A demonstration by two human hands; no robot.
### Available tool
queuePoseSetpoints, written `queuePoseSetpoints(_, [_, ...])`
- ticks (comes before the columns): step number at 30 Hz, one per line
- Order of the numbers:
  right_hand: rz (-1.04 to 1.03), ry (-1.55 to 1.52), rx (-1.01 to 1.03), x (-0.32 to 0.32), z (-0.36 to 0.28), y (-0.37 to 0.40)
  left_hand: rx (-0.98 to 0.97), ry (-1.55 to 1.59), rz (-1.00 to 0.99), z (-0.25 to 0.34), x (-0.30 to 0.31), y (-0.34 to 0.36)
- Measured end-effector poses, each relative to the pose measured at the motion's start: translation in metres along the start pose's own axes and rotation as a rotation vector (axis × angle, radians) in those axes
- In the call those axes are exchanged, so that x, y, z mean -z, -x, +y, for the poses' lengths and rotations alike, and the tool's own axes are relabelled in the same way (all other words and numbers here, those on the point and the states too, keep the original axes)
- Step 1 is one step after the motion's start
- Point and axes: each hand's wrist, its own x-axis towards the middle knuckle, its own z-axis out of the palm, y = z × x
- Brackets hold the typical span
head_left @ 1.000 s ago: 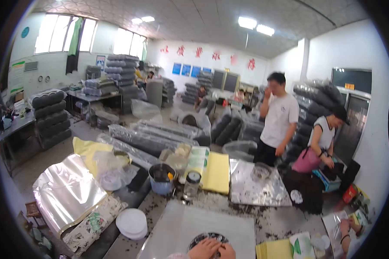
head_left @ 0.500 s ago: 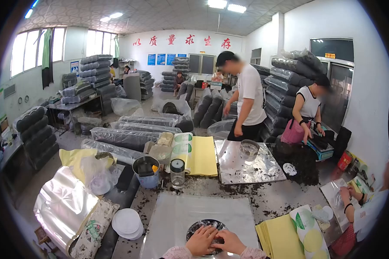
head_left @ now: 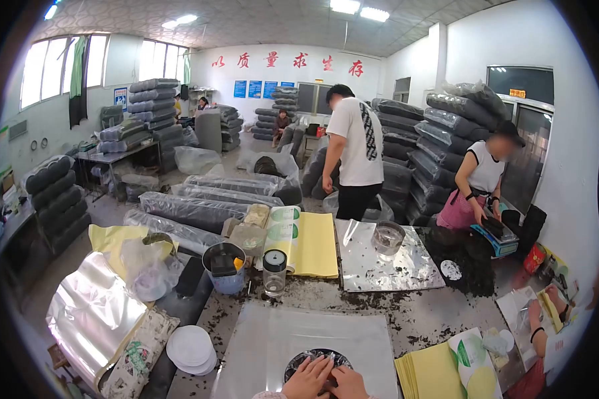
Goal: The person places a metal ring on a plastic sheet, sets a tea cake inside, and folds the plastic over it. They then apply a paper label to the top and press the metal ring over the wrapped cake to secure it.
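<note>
Low in the head view, a round mould of dark, shiny material (head_left: 318,359) rests on a silver sheet (head_left: 259,332). My left hand (head_left: 309,378) lies across it, fingers stretched out and touching the dark surface. Beside it, my right hand (head_left: 347,382) presses on the right part, its fingers extended and nearly meeting the left ones. Both hands hide much of the round piece. A stack of white discs (head_left: 190,348) stands to the left, and yellow paper sheets (head_left: 422,372) lie to the right.
A clear jar (head_left: 274,272), a blue bucket (head_left: 224,266) and a clear ring (head_left: 388,237) on another silver board (head_left: 366,272) stand behind. Dark flakes (head_left: 462,256) are heaped at right. Co-workers stand across the table and one sits at right; wrapped bundles (head_left: 186,213) fill the floor.
The standing person in white has turned and moved left. My hands and the round mould sit slightly lower in view, as the head view has shifted; both hands remain on it.
</note>
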Motion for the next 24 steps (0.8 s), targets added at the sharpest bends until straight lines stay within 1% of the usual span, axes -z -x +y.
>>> queuePoseSetpoints(1, [-0.033, 0.014, -0.015, -0.001, 0.002, 0.0, -0.002, -0.004, -0.003, -0.001, -0.002, 0.0])
queuePoseSetpoints(5, [0.027, -0.052, -0.012, 0.004, -0.006, -0.001, -0.083, -0.061, 0.001, -0.005, -0.003, 0.0])
queuePoseSetpoints(8, [0.006, -0.114, -0.042, 0.009, -0.013, -0.001, -0.019, -0.02, -0.007, 0.005, 0.007, 0.002])
queuePoseSetpoints(10, [-0.02, -0.152, -0.077, 0.017, -0.018, -0.006, -0.017, -0.076, 0.008, -0.001, -0.004, 0.0])
queuePoseSetpoints(13, [-0.012, -0.063, -0.048, 0.017, -0.016, -0.002, -0.006, -0.144, 0.002, -0.004, -0.019, 0.004])
queuePoseSetpoints(16, [-0.155, -0.046, 0.047, 0.021, -0.004, -0.002, -0.004, -0.212, 0.001, -0.011, -0.022, -0.001])
queuePoseSetpoints(18, [-0.223, 0.03, -0.074, 0.028, -0.009, -0.006, -0.023, -0.2, -0.011, -0.005, -0.017, -0.004])
queuePoseSetpoints(19, [-0.259, 0.061, -0.138, 0.032, -0.012, -0.007, -0.06, -0.33, 0.111, 0.001, -0.015, -0.002])
queuePoseSetpoints(22, [-0.141, 0.139, 0.036, 0.004, 0.015, -0.01, 0.015, -0.422, -0.104, -0.002, -0.017, -0.007])
queuePoseSetpoints(23, [-0.123, 0.11, 0.067, 0.011, 0.008, -0.009, 0.002, -0.463, -0.117, -0.007, -0.02, -0.009])
queuePoseSetpoints(24, [-0.106, 0.079, 0.081, 0.026, 0.007, -0.01, 0.031, -0.405, -0.131, -0.011, -0.027, -0.01])
